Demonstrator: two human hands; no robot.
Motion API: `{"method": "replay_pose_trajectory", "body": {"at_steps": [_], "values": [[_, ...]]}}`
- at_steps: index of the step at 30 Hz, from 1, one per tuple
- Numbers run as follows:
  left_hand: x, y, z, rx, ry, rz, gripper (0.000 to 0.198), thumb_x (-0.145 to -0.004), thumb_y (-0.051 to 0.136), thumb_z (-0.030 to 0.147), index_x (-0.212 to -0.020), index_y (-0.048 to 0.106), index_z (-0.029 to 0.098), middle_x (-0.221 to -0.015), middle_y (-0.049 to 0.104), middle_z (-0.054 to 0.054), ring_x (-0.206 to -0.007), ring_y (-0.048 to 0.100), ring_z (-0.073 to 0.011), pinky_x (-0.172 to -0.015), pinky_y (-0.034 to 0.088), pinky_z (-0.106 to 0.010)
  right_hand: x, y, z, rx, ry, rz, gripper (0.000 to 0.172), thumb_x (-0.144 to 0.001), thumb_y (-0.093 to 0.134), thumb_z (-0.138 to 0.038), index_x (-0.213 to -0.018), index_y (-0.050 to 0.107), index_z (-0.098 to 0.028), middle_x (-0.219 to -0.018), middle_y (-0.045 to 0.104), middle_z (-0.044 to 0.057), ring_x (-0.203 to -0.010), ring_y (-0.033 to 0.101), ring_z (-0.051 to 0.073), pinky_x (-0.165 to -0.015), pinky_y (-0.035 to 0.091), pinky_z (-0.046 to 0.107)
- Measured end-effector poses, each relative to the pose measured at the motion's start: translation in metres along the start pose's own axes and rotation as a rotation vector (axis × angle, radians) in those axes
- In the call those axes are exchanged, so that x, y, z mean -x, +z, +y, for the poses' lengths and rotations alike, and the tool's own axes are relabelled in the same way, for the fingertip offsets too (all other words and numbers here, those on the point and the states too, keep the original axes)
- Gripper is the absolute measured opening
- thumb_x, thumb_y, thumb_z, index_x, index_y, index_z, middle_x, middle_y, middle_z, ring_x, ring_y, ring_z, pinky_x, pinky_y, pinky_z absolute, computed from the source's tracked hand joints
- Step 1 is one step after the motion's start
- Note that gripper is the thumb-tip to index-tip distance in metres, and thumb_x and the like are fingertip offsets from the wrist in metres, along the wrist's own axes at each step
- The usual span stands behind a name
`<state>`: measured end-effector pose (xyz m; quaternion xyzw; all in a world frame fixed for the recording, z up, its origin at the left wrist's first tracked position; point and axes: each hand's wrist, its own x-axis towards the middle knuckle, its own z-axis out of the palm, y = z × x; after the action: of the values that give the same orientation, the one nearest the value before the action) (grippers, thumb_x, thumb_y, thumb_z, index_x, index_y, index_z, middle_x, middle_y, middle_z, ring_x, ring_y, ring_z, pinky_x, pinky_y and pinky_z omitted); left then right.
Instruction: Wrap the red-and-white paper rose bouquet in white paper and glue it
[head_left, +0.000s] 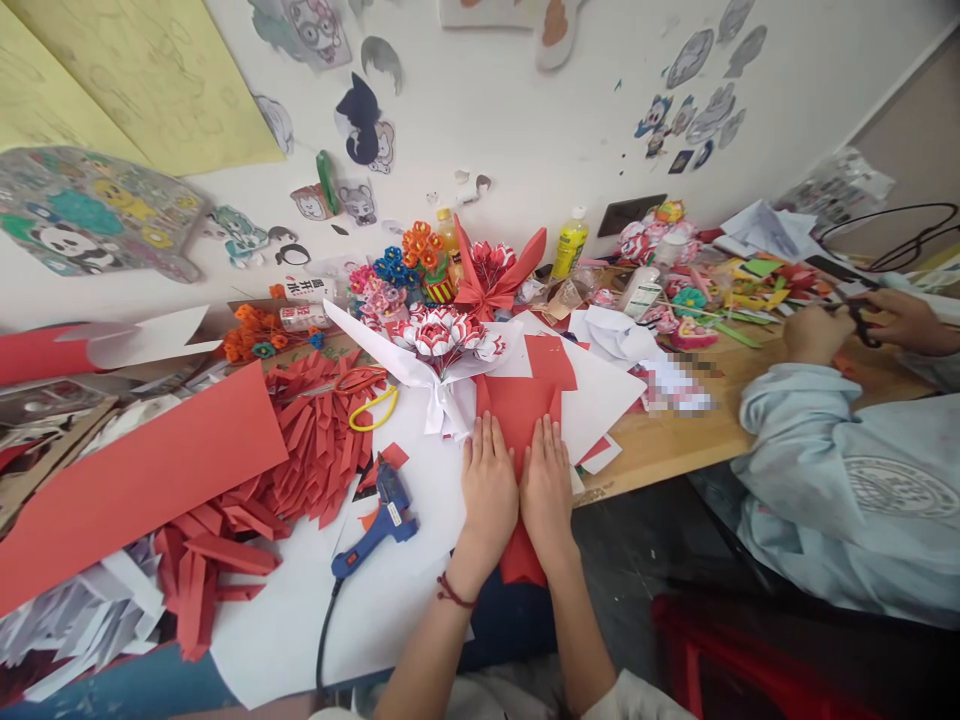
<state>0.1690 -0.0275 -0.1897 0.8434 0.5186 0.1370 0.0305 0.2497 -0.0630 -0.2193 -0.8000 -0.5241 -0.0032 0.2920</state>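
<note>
My left hand (488,484) and my right hand (547,487) lie flat side by side, fingers stretched out, pressing on a sheet of red paper (523,408) that rests on white paper (420,560). The red sheet runs from under my palms toward the table's near edge and away toward a paper flower bouquet (444,345) wrapped in white. Both hands hold nothing. A blue glue gun (384,515) lies just left of my left hand, its cord hanging off the table.
A heap of folded red paper strips (304,450) and a large red sheet (135,475) cover the left. Yellow-handled scissors (369,398) lie near the bouquet. Paper flowers and bottles (570,243) stand along the wall. At right, another person in a light blue sleeve (810,440) works with scissors.
</note>
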Motion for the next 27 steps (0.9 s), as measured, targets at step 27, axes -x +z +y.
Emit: {"method": "replay_pose_trajectory", "body": {"at_steps": [27], "values": [[-0.090, 0.031, 0.000, 0.103, -0.081, 0.093, 0.059, -0.102, 0.035, 0.031, -0.147, 0.033, -0.007, -0.153, 0.038, -0.031, -0.146, 0.036, -0.0330, -0.118, 0.032, -0.048, -0.002, -0.010, -0.007, 0.154, -0.018, -0.146, 0.061, -0.100, 0.038, -0.032, -0.153, 0.031, -0.001, -0.161, 0.029, 0.019, -0.150, 0.027, 0.030, -0.122, 0.026, 0.044]]}}
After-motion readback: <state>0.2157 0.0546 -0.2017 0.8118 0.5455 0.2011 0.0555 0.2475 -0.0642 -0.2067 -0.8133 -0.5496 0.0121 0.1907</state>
